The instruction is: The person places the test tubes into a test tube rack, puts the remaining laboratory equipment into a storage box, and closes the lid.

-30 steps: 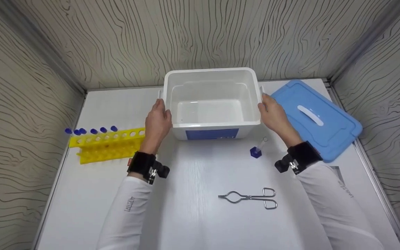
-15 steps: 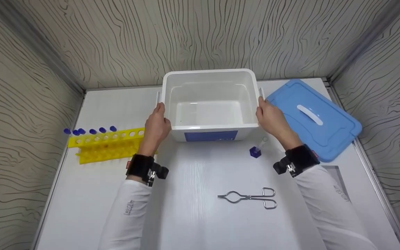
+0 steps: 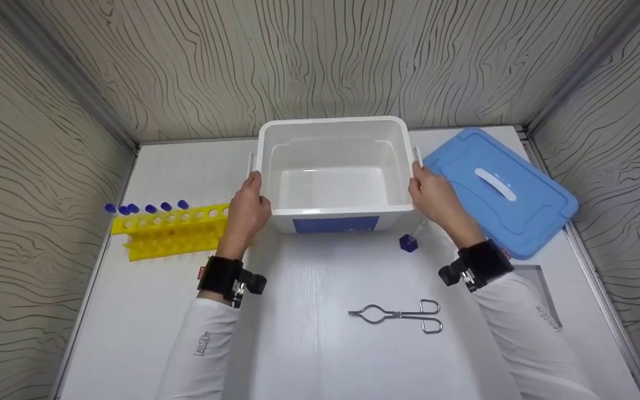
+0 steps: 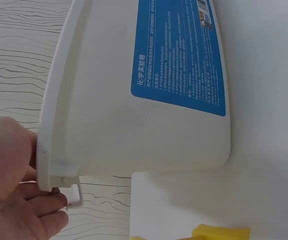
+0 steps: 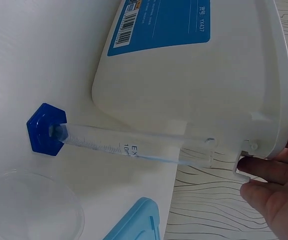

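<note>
White tub [image 3: 335, 214] gripped at both side handles by left hand [image 3: 248, 210] and right hand [image 3: 435, 195], fingers curled under the rim; sits mid-counter [image 3: 309, 344], drawn slightly nearer than a second ago. Measuring cylinder [image 3: 413, 238] just beside; blue lid [image 3: 500, 189] to the right.

Open tabletop [image 3: 309, 333] in front of white bin [image 3: 335, 219]; tongs [image 3: 398, 315], graduated cylinder [image 3: 413, 238], yellow rack [image 3: 170, 230], blue lid [image 3: 525, 205] crowding sides.
</note>
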Motion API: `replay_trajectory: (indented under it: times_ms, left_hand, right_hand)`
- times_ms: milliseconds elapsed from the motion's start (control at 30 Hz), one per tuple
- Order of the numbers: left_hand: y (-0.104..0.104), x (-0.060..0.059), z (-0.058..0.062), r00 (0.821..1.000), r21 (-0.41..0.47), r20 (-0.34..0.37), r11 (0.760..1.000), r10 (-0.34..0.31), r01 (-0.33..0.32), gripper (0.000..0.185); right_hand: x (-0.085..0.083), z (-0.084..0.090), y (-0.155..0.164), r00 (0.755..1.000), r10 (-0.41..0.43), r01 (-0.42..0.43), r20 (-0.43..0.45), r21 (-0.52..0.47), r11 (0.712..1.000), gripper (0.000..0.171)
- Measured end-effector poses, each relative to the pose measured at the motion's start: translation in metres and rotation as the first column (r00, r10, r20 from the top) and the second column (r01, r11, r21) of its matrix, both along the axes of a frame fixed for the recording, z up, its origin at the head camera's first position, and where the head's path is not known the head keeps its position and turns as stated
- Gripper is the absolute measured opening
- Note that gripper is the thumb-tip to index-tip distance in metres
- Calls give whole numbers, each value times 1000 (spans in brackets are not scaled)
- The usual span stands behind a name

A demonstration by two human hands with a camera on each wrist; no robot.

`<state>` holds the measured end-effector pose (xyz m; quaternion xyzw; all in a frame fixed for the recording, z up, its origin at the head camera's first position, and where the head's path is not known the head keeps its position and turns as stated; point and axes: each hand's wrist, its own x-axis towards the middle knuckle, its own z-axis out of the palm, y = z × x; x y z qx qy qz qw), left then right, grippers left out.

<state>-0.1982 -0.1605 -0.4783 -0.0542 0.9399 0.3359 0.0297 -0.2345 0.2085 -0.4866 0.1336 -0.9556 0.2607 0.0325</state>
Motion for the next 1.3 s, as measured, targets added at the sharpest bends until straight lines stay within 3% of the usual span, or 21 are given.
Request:
replay_trajectory:
  times_ms: [533,1300]
  left_hand:
    - [-1,9,-3,997,-51,-69,999,-16,13,57]
    - [0,16,0,999,-62,-47,998,-12,9,59]
  right_hand:
    - [7,1,1,995,-33,37,93,-38,999,53]
    - [14,0,3,993,-40,49,110,-76,996,52]
